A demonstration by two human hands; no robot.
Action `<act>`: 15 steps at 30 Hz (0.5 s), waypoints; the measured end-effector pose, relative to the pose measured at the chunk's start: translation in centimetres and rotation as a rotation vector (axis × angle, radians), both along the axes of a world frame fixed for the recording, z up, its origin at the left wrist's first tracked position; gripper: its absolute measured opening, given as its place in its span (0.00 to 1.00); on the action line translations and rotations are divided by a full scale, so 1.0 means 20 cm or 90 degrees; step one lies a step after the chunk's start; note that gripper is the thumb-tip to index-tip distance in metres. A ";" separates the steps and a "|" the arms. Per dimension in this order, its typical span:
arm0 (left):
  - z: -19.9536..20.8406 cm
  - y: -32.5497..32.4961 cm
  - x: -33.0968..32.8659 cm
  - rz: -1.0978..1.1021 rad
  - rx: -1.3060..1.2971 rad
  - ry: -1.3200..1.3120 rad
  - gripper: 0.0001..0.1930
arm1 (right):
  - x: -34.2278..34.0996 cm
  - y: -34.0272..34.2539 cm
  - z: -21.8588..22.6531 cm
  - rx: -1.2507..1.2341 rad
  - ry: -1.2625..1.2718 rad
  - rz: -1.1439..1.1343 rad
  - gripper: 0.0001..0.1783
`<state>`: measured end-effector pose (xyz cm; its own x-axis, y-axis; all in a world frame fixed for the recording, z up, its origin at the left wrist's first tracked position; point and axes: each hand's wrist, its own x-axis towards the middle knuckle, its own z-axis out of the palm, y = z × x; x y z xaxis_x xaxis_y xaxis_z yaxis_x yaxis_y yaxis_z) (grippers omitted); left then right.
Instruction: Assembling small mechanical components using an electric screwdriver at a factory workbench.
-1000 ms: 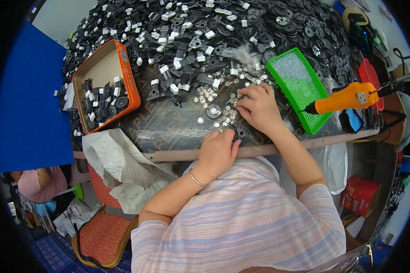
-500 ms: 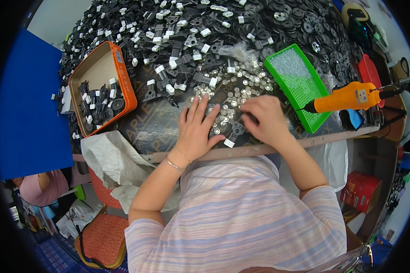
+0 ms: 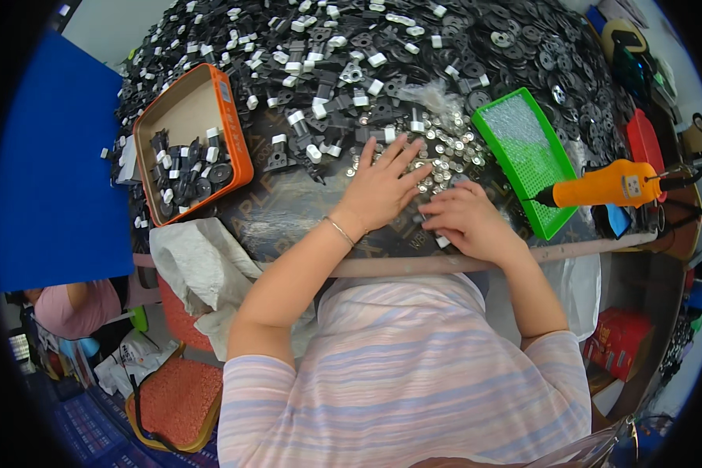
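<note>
My left hand (image 3: 384, 187) lies over the small round metal pieces (image 3: 444, 168), its fingers spread and pointing away from me. Nothing shows in its grip. Close to its right, my right hand (image 3: 472, 225) has bent fingers round a black plastic part with a white end (image 3: 443, 242). Most of that part is hidden under the fingers; the white end sticks out toward the table's near edge. Beyond both hands, more black parts with white ends (image 3: 298, 121) lie loose on the dark tabletop (image 3: 281, 210).
An orange-rimmed tray (image 3: 240, 148) holding several black parts stands at left. At right are a green perforated tray (image 3: 550, 187) with tiny pieces and an orange power screwdriver (image 3: 604, 186) above it. Heaped black discs (image 3: 554, 62) cover the back. A whitish sack (image 3: 203, 261) hangs at the near edge.
My left hand has moved right across the metal pieces. The right hand has come nearer me and closed over the black part with a white end, which has shifted right. The view has shifted slightly.
</note>
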<state>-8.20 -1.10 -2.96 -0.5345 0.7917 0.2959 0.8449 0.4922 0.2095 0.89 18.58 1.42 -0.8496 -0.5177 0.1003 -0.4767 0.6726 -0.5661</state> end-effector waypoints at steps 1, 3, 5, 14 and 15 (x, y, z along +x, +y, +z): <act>0.00 -0.01 0.01 0.012 0.010 -0.004 0.20 | 0.00 0.00 0.00 -0.010 -0.001 0.036 0.13; 0.07 -0.05 0.05 0.030 0.063 -0.046 0.21 | 0.00 0.02 0.00 0.001 -0.029 0.081 0.13; 0.14 -0.16 0.08 0.075 0.102 -0.024 0.22 | -0.01 0.04 0.01 -0.012 -0.048 0.106 0.14; 0.13 -0.44 -0.08 0.313 0.244 -0.040 0.26 | -0.31 -0.22 0.12 -0.125 0.087 -0.007 0.15; 0.10 -0.45 -0.09 0.319 0.244 -0.060 0.24 | -0.39 -0.28 0.11 -0.136 0.099 -0.041 0.17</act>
<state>-10.06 -10.19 -0.97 -0.8498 0.2860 0.4428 0.5014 0.6978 0.5115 -6.90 12.91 3.69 -0.8461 -0.4158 0.3334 -0.5289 0.5776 -0.6218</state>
